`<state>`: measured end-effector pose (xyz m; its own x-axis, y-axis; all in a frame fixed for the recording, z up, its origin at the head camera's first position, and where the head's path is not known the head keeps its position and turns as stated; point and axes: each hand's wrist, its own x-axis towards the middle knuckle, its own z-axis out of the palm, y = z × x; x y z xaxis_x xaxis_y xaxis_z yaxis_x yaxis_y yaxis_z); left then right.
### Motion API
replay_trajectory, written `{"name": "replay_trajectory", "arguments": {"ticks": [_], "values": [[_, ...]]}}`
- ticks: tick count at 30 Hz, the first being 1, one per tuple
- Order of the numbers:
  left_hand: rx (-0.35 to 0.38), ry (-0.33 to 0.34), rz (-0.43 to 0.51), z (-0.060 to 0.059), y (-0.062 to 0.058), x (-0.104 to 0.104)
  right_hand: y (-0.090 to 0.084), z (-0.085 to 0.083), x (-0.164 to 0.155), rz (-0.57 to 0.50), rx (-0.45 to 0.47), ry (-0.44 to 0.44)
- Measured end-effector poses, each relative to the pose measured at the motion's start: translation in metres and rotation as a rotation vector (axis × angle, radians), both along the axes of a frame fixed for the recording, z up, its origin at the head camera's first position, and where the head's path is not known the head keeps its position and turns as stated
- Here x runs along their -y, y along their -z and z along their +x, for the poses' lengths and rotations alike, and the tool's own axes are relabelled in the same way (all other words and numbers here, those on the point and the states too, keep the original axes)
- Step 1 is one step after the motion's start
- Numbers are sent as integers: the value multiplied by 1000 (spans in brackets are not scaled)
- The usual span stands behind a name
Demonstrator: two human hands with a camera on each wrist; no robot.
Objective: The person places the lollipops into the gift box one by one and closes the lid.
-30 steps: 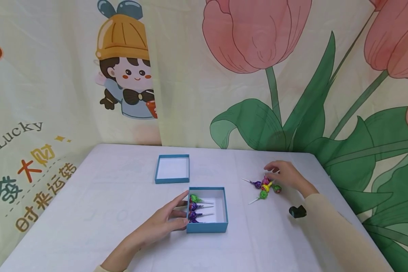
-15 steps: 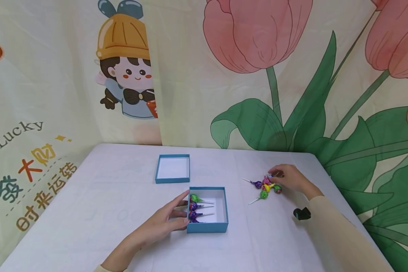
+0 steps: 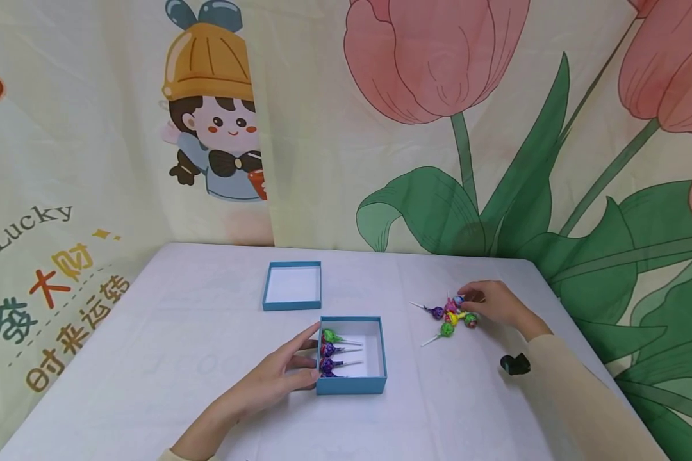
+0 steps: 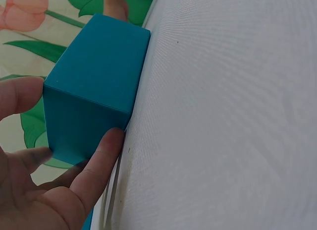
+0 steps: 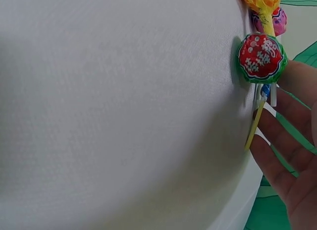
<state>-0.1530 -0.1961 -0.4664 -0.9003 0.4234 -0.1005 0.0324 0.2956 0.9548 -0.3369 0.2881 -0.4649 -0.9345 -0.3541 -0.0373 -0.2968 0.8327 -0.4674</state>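
An open blue box (image 3: 352, 386) sits near the table's middle with three lollipops (image 3: 334, 351) lying in it. My left hand (image 3: 307, 360) rests with straight fingers against the box's left wall; the left wrist view shows my left hand (image 4: 74, 185) touching the blue box (image 4: 94, 86) at its corner. A small pile of loose lollipops (image 3: 451, 317) lies to the right. My right hand (image 3: 467, 298) is at the pile's far edge, fingertips pinching a lollipop there. In the right wrist view a red-and-green lollipop (image 5: 261, 59) lies by my fingers (image 5: 277, 145), with sticks touching them.
The box's blue lid (image 3: 291, 307) lies upside down behind the box. A black wrist camera (image 3: 514, 363) sits on my right sleeve. The white table (image 3: 179, 358) ends at printed curtains behind and to the left; its right edge is close to the pile.
My right hand has dropped from hovering spread above the pile to closing its fingertips on a lollipop. The left hand and the box have not moved.
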Motion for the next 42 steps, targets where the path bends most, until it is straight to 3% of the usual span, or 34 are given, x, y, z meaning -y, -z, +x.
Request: {"name": "replay_trajectory", "arguments": {"ticks": [19,28,42], "values": [[-12,9,-11,0,0,0,-2,3,8,38,-25,7],[-17,14,-8,-1,1,0,-17,8,24,2,-86,30],[-6,0,-18,-1,-1,0,-42,30,85,-102,-171,-102]]}}
